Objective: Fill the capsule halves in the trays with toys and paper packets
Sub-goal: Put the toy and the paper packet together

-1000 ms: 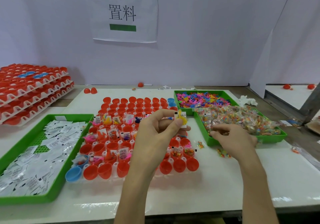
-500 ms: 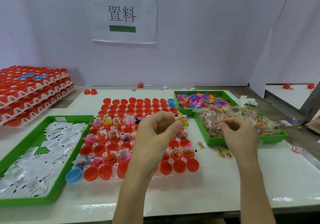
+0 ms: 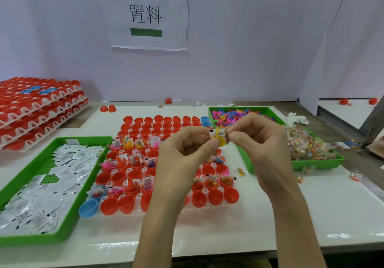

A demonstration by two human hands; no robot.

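Observation:
A white tray of red capsule halves (image 3: 133,176) lies in the middle of the table; several halves hold toys and paper packets, others are bare. Above its right side my left hand (image 3: 182,155) and my right hand (image 3: 259,143) meet. Both pinch a small white paper packet with a yellow toy (image 3: 218,138) between their fingertips. My forearms hide part of the tray's near right rows.
A green tray of white paper packets (image 3: 27,176) sits at the left. Green trays of coloured toys (image 3: 239,115) and bagged sweets (image 3: 307,145) stand at the right. Stacked trays of capsule halves (image 3: 37,110) are at far left. Loose red halves (image 3: 108,108) lie near the wall.
My right hand has come up from the sweets tray to meet the left hand, and now pinches the packet and yellow toy together with it.

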